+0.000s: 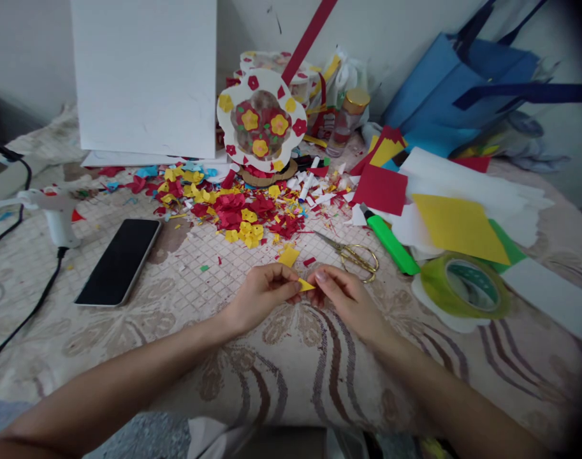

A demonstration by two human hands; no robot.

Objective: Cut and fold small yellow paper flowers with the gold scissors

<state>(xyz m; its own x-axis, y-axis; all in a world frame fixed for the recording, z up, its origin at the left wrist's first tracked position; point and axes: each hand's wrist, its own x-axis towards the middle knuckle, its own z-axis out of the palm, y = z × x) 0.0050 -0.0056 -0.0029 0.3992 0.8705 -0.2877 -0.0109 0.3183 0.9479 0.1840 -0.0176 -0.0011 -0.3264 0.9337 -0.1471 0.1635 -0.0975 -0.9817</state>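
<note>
Right between the two hands is one small bit of yellow paper (306, 285), folded or cut to a point. The left hand (258, 296) grips its wide end, so that hand is nearer. It lies sideways, and its thin tip points at the right hand (347, 298). The right fingers are bent close by the tip, but I cannot tell if they pinch it. Just past the left fingers lies one more yellow strip (289, 256). Then come one pair of scissors (355, 254), one green knife (392, 243) and one roll of tape (429, 280), all on the right side. One phone (119, 261) and one glue gun (58, 217) are on the left. Farther out is a heap of red and yellow paper flowers (231, 211), too many to count. Behind the heap stand one round flower frame (268, 81) in front, one jar (344, 121) with a gold lid, one white board (145, 76) and one blue bag (431, 83).
</note>
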